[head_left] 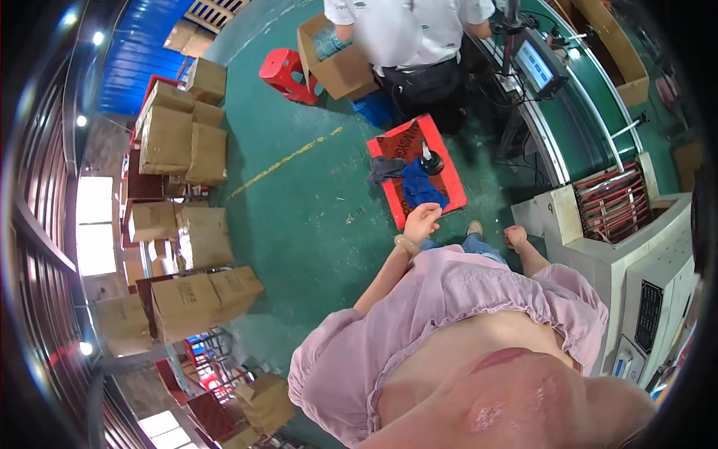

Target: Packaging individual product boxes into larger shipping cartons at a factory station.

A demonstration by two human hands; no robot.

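My left hand (pixel 424 221) is raised in front of my waist, a beaded bracelet on its wrist. Its fingers curl in a loose pinch, and whatever they may hold is too small to make out. In this view it overlaps the near edge of a red square stand (pixel 390 205). Lying on that stand are a blue cloth (pixel 421 185), a dark grey cloth (pixel 386 169) and a black bottle with a white nozzle (pixel 430 159). My right hand (pixel 514 236) hangs at my right side, near a pale machine; its fingers are curled closed, their inside hidden.
Ahead, a person in a white shirt (pixel 407 34) stands by an open carton (pixel 336 63) and a red stool (pixel 288 76). On the right run a green conveyor (pixel 580 112) with a screen (pixel 533 62) and a pale machine (pixel 636 254) with rollers. Stacked cartons (pixel 176 142) line the left.
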